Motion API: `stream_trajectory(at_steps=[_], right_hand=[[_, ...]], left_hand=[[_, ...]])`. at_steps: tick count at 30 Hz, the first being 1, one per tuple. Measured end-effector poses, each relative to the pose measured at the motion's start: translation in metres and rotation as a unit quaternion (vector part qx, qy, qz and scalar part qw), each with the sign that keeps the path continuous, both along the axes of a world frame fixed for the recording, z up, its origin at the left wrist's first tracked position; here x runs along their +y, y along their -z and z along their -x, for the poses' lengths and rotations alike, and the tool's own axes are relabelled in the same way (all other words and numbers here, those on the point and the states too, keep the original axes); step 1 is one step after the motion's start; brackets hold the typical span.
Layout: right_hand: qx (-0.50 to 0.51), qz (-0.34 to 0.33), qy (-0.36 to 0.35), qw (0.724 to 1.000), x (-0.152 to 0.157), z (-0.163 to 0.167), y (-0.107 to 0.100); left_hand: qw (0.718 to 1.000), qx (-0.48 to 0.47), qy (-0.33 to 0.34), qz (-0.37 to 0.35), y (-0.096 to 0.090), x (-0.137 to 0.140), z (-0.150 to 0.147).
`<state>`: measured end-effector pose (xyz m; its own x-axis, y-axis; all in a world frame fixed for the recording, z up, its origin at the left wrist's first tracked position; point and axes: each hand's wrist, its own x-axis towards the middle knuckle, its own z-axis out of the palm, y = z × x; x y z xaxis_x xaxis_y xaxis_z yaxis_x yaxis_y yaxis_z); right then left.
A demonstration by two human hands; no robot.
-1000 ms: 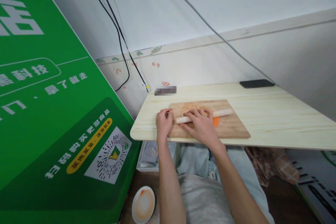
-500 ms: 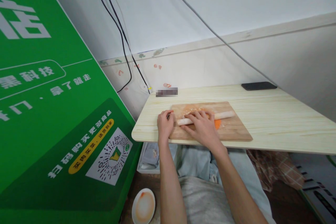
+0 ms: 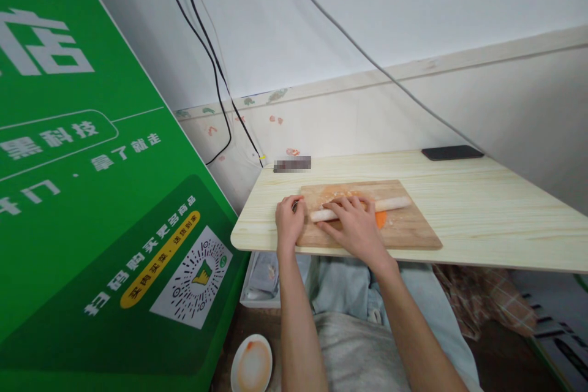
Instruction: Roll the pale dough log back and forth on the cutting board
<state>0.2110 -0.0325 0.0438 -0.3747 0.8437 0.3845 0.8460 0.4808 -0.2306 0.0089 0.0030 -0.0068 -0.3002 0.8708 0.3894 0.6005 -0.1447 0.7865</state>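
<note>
A pale wooden rolling pin (image 3: 392,203) lies slantwise across a wooden cutting board (image 3: 413,233). My right hand (image 3: 356,220) rests over the pin's middle, fingers draped across it and thumb on the near side. Under the pin, a flat orange piece, seemingly dough (image 3: 381,219), shows just right of that hand. Pale and orange residue (image 3: 337,191) marks the board's far part. My left hand (image 3: 290,220) is curled closed at the board's left edge, apart from the pin's left end. Whatever is inside its fingers is hidden.
A dark phone (image 3: 452,152) lies at the table's back right, and a blurred-out object (image 3: 293,164) at the back left. Below the table are a stained white plate (image 3: 251,364) and a white box (image 3: 260,302). A green panel (image 3: 138,208) stands close on the left.
The view has shifted slightly. Both hands keep their places, the right on the rolling pin and the left at the board's edge; the pin has hardly moved.
</note>
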Motion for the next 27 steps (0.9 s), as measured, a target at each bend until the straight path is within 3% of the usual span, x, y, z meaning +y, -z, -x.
stream_trajectory(at_steps=[27], right_hand=[[0.004,-0.008,-0.004,1.0,0.0006,-0.0008,0.0002]], left_hand=[[1.0,-0.004,0.0,0.006,-0.004,-0.0019,-0.0008]])
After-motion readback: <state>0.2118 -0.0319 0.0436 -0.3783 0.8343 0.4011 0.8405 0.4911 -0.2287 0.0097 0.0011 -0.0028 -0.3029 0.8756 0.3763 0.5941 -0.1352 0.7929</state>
